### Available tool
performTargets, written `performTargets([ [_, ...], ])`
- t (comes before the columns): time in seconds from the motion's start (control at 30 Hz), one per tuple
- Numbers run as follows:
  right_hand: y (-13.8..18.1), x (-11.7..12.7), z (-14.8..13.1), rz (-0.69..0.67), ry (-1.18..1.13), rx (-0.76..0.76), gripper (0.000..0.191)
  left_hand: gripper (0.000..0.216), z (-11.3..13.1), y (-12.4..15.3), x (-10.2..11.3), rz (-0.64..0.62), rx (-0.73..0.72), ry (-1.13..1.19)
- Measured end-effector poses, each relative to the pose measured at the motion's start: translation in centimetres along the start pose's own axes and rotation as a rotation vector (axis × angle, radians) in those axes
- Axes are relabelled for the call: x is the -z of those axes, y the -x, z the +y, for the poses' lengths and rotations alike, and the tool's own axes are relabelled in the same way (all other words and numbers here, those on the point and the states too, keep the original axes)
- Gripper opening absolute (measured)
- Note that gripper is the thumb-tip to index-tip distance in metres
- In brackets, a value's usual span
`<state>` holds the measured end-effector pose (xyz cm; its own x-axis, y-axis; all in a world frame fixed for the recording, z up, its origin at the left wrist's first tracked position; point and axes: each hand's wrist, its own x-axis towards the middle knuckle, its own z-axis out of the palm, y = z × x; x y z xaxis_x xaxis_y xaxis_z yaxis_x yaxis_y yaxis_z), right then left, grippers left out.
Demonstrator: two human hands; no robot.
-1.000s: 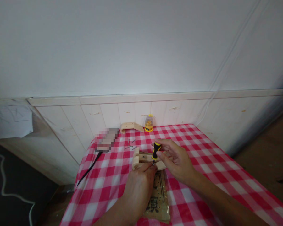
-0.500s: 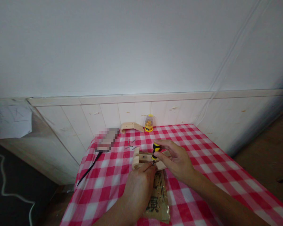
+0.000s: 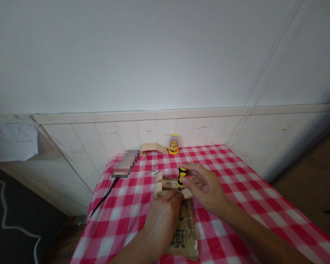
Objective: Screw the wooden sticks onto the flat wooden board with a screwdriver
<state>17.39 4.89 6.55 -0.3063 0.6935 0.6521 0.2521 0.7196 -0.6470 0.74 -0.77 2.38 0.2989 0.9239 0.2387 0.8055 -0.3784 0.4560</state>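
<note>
My right hand [image 3: 209, 189] grips a yellow-and-black screwdriver [image 3: 182, 173] between thumb and fingers. The tool stands nearly upright, its tip down at the near side of a pale wooden assembly [image 3: 158, 186]. Curved side pieces and crossbars make up this assembly, and a dark round hole or fastener shows in one bar. My left hand [image 3: 163, 212] is closed on the assembly's near edge, fingertips close to the screwdriver tip; what lies under them is hidden. Beneath, a brown printed packet [image 3: 185, 234] lies on the cloth. Several screws [image 3: 153, 169] are scattered behind the assembly.
A bent wooden piece [image 3: 154, 147] rests at the table's back edge beside a clear-and-yellow bit case [image 3: 173, 145]. To the left lies a pixelated flat object [image 3: 125, 164] with a black strap [image 3: 104, 198]. A red-and-white checked cloth [image 3: 231, 187] covers the table against the panelled wall.
My right fingers have shifted slightly on the screwdriver handle. The left hand, the wooden assembly and the other things on the table look the same.
</note>
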Motion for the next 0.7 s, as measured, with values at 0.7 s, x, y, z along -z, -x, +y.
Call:
performTargets([
  [0.7, 0.06, -0.41, 0.77, 0.041, -0.082, -0.048, 0.026, 0.031, 0.25, -0.01, 0.34, -0.015, 0.027, 0.015],
])
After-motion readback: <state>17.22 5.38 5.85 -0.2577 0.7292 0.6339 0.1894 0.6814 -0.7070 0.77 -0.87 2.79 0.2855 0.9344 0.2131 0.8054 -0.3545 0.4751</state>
